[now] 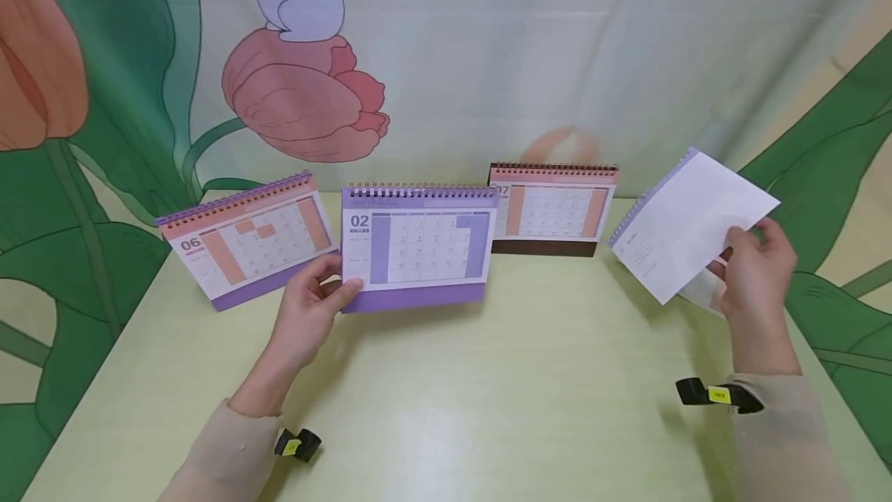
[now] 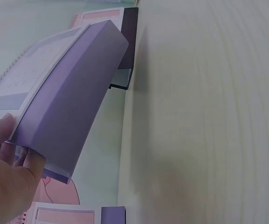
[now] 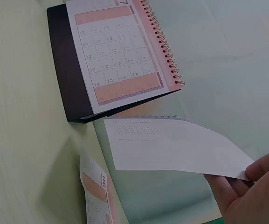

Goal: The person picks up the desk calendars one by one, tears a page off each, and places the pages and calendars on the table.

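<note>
My left hand grips the lower left corner of a purple desk calendar showing 02, its thumb on the front. In the left wrist view, the underside of that calendar's purple stand shows, tilted up. On the right, my right hand pinches a white calendar page by one edge, its purple, toothed binding edge pointing away from the fingers. Part of another sheet shows below it; in the right wrist view a curved page marked 06 appears at lower left.
A desk calendar showing 06 stands at the left, angled, on a purple stand. Behind and right of the held calendar, one showing 07 stands on a dark base. A printed curtain hangs behind the pale table.
</note>
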Action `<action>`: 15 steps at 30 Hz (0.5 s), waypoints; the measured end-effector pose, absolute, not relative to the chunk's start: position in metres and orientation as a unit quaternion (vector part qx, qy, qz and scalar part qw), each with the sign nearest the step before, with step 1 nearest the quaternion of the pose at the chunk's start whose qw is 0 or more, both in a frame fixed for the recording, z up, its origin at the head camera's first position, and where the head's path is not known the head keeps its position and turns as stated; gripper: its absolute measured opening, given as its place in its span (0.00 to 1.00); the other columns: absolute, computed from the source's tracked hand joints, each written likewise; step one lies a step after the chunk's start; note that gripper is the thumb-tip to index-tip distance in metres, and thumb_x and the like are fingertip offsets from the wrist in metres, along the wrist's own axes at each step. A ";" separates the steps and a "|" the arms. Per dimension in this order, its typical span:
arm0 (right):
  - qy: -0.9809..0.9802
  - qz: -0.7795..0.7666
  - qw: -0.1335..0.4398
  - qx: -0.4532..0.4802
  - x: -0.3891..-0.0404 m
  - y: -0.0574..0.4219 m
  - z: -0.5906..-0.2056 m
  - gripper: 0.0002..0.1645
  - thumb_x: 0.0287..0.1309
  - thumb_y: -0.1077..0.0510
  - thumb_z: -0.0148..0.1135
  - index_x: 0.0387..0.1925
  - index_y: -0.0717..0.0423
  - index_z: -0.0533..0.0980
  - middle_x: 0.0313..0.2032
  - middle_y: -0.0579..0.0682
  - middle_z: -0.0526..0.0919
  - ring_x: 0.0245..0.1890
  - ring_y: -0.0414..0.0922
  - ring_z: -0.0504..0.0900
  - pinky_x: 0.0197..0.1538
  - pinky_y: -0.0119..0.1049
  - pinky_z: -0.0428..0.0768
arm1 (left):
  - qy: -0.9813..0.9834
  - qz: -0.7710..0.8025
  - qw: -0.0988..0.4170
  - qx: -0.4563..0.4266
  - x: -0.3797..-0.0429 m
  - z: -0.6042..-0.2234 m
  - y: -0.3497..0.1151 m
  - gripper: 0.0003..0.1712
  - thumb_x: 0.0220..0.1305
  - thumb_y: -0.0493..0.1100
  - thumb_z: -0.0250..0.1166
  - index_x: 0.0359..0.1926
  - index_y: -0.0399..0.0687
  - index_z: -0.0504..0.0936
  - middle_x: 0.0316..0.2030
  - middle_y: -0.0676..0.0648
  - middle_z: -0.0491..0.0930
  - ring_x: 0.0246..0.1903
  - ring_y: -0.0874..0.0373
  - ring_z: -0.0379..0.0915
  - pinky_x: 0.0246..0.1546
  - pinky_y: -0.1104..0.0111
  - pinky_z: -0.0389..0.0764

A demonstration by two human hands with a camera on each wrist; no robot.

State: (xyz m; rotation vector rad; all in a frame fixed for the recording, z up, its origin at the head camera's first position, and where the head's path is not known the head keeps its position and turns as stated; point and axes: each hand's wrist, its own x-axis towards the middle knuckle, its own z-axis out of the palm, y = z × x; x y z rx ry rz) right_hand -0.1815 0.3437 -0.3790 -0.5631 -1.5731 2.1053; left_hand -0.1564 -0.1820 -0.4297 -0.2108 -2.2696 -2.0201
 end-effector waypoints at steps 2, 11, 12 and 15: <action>-0.591 0.745 0.238 -0.198 -0.182 0.343 -0.379 0.14 0.74 0.65 0.51 0.55 0.53 0.77 0.33 0.50 0.83 0.27 0.42 0.84 0.20 0.31 0.79 | -0.744 -0.664 0.047 -0.066 -0.158 -0.430 -0.182 0.14 0.71 0.29 0.63 0.56 0.31 0.78 0.51 0.39 0.80 0.42 0.54 0.81 0.39 0.70 0.83; -0.696 0.620 0.319 -0.172 -0.186 0.345 -0.378 0.18 0.74 0.66 0.52 0.57 0.52 0.81 0.36 0.44 0.84 0.32 0.37 0.83 0.28 0.21 0.78 | -0.734 -0.675 0.045 -0.056 -0.163 -0.434 -0.181 0.15 0.71 0.29 0.63 0.56 0.29 0.78 0.52 0.37 0.80 0.43 0.56 0.82 0.41 0.70 0.84; -0.713 0.598 0.325 -0.171 -0.187 0.345 -0.378 0.19 0.74 0.66 0.52 0.57 0.52 0.82 0.37 0.44 0.84 0.34 0.36 0.83 0.31 0.21 0.79 | -0.735 -0.675 0.045 -0.055 -0.164 -0.434 -0.182 0.15 0.71 0.29 0.63 0.56 0.29 0.77 0.52 0.37 0.80 0.43 0.56 0.82 0.42 0.70 0.84; -0.781 0.501 0.328 -0.175 -0.187 0.345 -0.379 0.19 0.75 0.62 0.51 0.60 0.51 0.81 0.46 0.48 0.86 0.38 0.32 0.81 0.38 0.22 0.77 | -0.733 -0.677 0.043 -0.052 -0.166 -0.435 -0.182 0.15 0.72 0.29 0.63 0.56 0.29 0.77 0.52 0.38 0.80 0.43 0.56 0.82 0.42 0.70 0.84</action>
